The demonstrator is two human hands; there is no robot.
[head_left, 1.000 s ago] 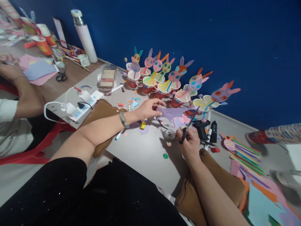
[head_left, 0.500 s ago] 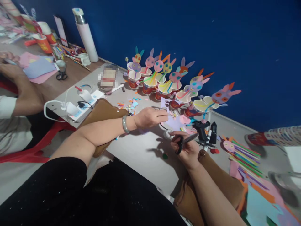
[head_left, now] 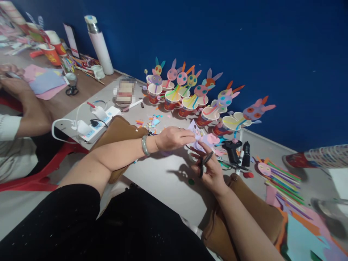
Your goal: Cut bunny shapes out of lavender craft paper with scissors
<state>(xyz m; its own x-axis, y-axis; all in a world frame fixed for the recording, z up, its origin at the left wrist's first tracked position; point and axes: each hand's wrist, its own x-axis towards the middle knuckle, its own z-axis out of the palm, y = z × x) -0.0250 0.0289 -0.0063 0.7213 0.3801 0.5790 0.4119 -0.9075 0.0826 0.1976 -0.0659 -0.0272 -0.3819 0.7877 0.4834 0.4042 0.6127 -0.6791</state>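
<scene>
My left hand (head_left: 175, 139), with a bracelet at the wrist, is pinched at the edge of a thin light purple cut piece (head_left: 193, 125). My right hand (head_left: 213, 172) has the dark handles of a pair of scissors (head_left: 206, 162) looped around its fingers. Its index finger reaches up to the left fingertips, and the two hands nearly meet. Under and behind them lie purple and pink pieces (head_left: 213, 139). A black glue gun (head_left: 232, 150) lies right of the right hand.
Paper cups (head_left: 188, 107) with colourful rabbit-faced figures line the blue wall. A power strip (head_left: 102, 125) and brown cushion (head_left: 119, 132) are at left. Stacked cups (head_left: 320, 157), coloured pipe cleaners (head_left: 285, 181) and coloured sheets (head_left: 304, 232) lie right. Another person's arm (head_left: 29, 96) is far left.
My right hand has moved up and left, its index finger now extended to the left fingertips. The scissors have turned in its fingers. My left hand has stayed nearly still.
</scene>
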